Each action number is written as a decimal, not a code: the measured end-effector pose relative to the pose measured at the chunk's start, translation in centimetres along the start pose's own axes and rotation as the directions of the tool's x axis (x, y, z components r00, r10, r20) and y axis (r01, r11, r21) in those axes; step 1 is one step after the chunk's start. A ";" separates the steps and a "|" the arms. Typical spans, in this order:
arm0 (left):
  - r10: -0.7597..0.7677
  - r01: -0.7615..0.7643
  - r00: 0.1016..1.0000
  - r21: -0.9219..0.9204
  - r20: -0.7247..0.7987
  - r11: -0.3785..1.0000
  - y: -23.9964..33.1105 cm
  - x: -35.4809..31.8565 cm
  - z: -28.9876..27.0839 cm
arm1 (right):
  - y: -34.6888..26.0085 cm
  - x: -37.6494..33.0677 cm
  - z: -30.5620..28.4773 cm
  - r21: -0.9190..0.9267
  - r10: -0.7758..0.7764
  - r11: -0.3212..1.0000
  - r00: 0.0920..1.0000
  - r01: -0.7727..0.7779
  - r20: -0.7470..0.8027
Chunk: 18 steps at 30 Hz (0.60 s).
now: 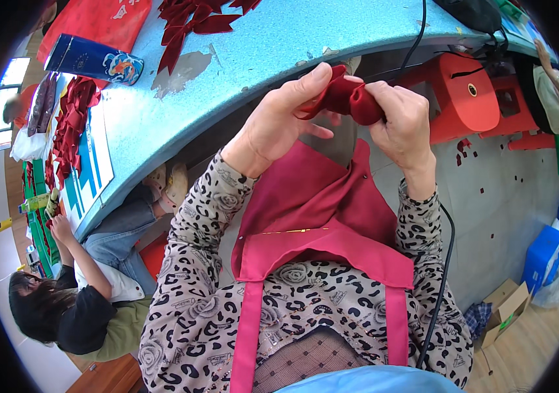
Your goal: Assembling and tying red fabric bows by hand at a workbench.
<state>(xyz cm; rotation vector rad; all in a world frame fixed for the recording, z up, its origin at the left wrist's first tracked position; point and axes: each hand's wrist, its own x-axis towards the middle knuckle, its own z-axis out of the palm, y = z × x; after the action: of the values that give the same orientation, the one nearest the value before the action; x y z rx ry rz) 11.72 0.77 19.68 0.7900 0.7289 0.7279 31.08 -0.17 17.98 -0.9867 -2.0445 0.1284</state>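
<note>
The curved blue desk (260,49) stretched across the top. Below it spread the person's pink apron (319,216). On the desk were red bows (194,25) and a blue canister (83,60). The left hand (278,118), partly open, pinched one end of a red ribbon (366,108); the right hand (401,118) curled tightly on its other end, above the apron near the desk's edge.

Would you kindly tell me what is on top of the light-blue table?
On the light-blue table are dark-red ribbon bows, a blue cylindrical container and a flat red item, among other things. Whatever lies beneath them is covered.
</note>
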 end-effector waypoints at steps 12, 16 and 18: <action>-0.003 0.005 1.000 0.176 -0.015 0.984 0.0 -0.1 -1.1 | 0.3 -0.5 1.6 0.233 0.121 0.964 0.992 -0.129 0.046; 0.040 -0.050 0.998 0.312 0.039 0.949 -0.7 0.5 -1.7 | 0.4 -0.9 2.3 0.328 0.179 0.926 0.983 -0.185 0.050; 0.064 -0.081 0.996 0.391 0.058 0.917 -1.0 0.8 -1.7 | 0.4 -0.9 2.5 0.318 0.163 0.933 0.986 -0.168 0.042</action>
<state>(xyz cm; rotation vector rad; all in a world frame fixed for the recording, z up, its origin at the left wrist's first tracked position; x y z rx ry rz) 11.07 1.48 17.77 1.2022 0.8216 0.6347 29.79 0.13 15.59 -0.9498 -1.8745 0.5431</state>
